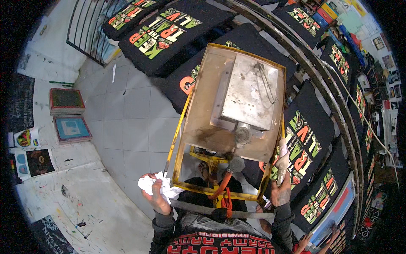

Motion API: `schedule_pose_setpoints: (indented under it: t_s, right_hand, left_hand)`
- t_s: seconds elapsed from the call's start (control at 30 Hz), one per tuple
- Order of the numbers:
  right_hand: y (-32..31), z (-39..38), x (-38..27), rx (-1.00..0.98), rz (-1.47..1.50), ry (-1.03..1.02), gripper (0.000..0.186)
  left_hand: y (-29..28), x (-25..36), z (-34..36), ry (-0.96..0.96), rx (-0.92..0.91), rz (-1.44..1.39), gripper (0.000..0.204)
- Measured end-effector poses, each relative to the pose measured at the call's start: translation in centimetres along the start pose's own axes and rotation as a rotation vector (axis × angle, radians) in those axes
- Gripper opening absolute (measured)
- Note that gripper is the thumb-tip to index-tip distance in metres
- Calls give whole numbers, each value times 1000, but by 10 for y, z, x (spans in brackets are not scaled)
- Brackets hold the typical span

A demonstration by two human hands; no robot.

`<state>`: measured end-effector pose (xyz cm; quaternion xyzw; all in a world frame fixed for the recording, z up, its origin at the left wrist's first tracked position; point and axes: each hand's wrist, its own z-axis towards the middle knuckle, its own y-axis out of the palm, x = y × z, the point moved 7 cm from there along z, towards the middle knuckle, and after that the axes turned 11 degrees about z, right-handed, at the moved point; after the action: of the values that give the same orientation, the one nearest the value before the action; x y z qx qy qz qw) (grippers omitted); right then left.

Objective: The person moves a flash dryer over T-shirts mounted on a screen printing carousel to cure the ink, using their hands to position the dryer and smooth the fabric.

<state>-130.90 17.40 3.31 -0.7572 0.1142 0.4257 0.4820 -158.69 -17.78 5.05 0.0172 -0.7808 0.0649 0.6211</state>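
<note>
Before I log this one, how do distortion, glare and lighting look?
Head view: the dark rails look bowed in the fisheye image, and its corners go black; a pale sheen lies on the metal box; the white cloth in the left hand looks bright, folds visible.

Left grip [160, 200], right grip [281, 192]: curled

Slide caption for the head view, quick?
Left hand clutching white cloth, right hand beside a yellow frame bearing a metal box, with black printed fabric nearby.
</note>
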Motion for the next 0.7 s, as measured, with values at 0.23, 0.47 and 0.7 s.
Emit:
schedule_pose_setpoints:
  t_s: [0.23, 0.47, 0.7]
  right_hand:
    - [4, 7, -17, 11, 121, 77, 48]
    - [18, 27, 18, -48, 431, 69, 28]
    - [38, 33, 11, -343, 1060, 584, 24]
  left_hand:
    - [2, 5, 1, -15, 3, -21, 25]
    - [1, 0, 10, 55, 27, -62, 20]
    - [3, 12, 6, 5, -32, 104, 20]
